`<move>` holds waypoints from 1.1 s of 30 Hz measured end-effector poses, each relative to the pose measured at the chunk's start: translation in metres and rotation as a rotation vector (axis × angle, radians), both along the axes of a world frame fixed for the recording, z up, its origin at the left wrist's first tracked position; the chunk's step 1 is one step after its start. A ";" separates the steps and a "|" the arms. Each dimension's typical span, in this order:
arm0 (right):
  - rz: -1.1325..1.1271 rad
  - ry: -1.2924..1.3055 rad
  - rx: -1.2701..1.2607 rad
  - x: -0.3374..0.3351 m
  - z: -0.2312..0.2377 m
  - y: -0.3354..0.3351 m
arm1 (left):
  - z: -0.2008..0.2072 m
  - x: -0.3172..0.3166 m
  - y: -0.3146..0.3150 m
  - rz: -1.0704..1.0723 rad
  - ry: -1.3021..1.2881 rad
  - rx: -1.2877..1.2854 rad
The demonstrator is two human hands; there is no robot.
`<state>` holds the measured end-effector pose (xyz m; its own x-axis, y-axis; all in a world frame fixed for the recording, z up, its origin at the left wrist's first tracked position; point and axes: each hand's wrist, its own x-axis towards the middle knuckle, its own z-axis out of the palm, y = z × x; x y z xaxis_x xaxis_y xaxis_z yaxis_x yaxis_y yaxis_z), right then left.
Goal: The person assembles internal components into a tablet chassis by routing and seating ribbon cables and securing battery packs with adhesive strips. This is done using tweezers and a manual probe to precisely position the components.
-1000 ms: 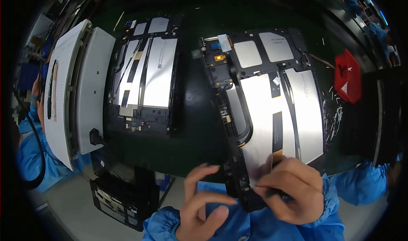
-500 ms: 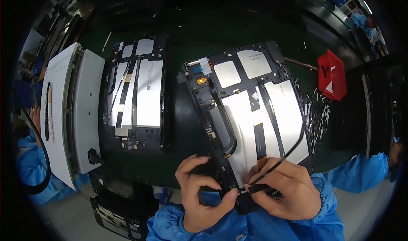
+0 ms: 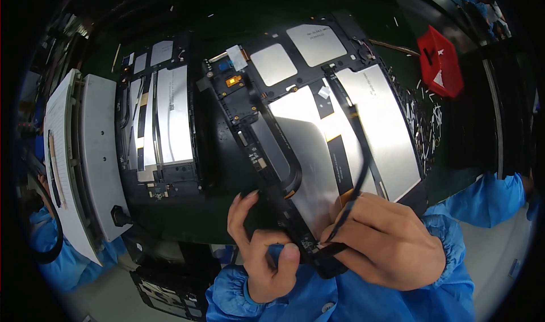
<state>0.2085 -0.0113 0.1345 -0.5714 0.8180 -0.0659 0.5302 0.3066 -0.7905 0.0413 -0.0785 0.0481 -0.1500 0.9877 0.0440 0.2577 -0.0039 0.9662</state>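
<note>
An opened tablet-like device [image 3: 309, 132] lies tilted in front of me, silver battery panels and black frame facing up. My right hand [image 3: 392, 242] rests over its lower end, fingertips pinched on a thin black strip that looks like a ribbon cable [image 3: 363, 157]. The strip's free end curves up over the battery and is blurred. My left hand [image 3: 267, 259] is beside the lower left corner, thumb and index finger curled near the frame's edge, other fingers spread. Its index fingertip seems to touch the edge. The fingers under my right hand are partly hidden.
A similar opened device [image 3: 162, 115] lies left on the dark green table. Beyond it stands a white box [image 3: 102, 152] with a paper sheet and pens. Right are a red tray [image 3: 438, 61] and scattered small white strips [image 3: 426, 115]. Another device [image 3: 164, 293] sits lower left. Co-workers' blue sleeves show both sides.
The view has shifted, so the device appears higher and larger. My left thumb has drawn back from the frame's corner. The black strip's free end has swung left over the battery.
</note>
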 end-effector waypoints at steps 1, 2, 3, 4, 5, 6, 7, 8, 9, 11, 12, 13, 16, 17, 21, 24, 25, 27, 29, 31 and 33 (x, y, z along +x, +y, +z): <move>-0.007 -0.027 0.019 -0.001 0.002 -0.001 | 0.000 0.000 0.001 -0.013 0.024 0.021; -0.012 -0.054 0.037 -0.001 0.003 -0.002 | 0.000 0.000 0.001 -0.025 0.047 0.043; -0.011 -0.052 0.037 -0.002 0.000 -0.003 | 0.000 0.000 0.000 -0.024 0.049 0.042; -0.020 -0.028 0.050 -0.002 -0.003 -0.004 | 0.000 0.001 -0.001 -0.009 0.042 0.028; -0.028 -0.004 0.063 -0.003 -0.006 -0.005 | 0.001 0.001 -0.002 0.007 0.035 0.013; -0.028 -0.005 0.064 -0.005 -0.005 -0.005 | 0.001 0.001 -0.001 0.008 0.034 0.014; -0.040 -0.025 0.092 -0.008 -0.003 -0.005 | 0.001 0.000 -0.001 0.001 0.045 0.037; -0.053 -0.044 0.119 -0.010 -0.002 -0.005 | 0.001 0.000 0.000 -0.005 0.055 0.059; -0.050 -0.044 0.122 -0.010 -0.002 -0.005 | 0.002 0.000 0.000 -0.003 0.055 0.062; -0.067 -0.028 0.086 -0.010 -0.002 -0.006 | 0.005 0.001 0.001 0.008 0.157 0.151; -0.064 -0.026 0.088 -0.010 -0.002 -0.006 | 0.006 0.001 0.002 0.011 0.159 0.152; -0.060 -0.044 0.099 -0.010 -0.001 -0.006 | 0.006 0.001 0.003 0.003 0.202 0.163; -0.064 -0.039 0.102 -0.010 -0.003 -0.007 | 0.011 0.001 0.005 -0.013 0.254 0.151; -0.073 -0.018 0.090 -0.010 -0.003 -0.007 | 0.013 0.000 0.005 -0.022 0.259 0.127; -0.068 -0.040 0.125 -0.010 -0.001 -0.006 | 0.017 -0.002 0.009 -0.055 0.282 0.131; -0.066 0.022 0.133 -0.008 -0.005 -0.008 | 0.020 -0.003 0.010 -0.068 0.333 0.104; -0.062 0.005 0.131 -0.008 -0.003 -0.008 | 0.021 -0.004 0.011 -0.090 0.347 0.108; -0.053 -0.011 0.130 -0.007 -0.003 -0.007 | 0.021 -0.005 0.013 -0.107 0.363 0.113; -0.045 0.036 0.096 -0.006 -0.005 -0.008 | 0.021 -0.007 0.014 -0.134 0.281 0.081; -0.002 0.096 0.018 -0.005 -0.003 -0.004 | 0.019 -0.011 0.014 -0.135 0.270 0.083; 0.031 0.145 -0.056 -0.007 -0.001 -0.007 | 0.017 -0.012 0.013 -0.146 0.249 0.092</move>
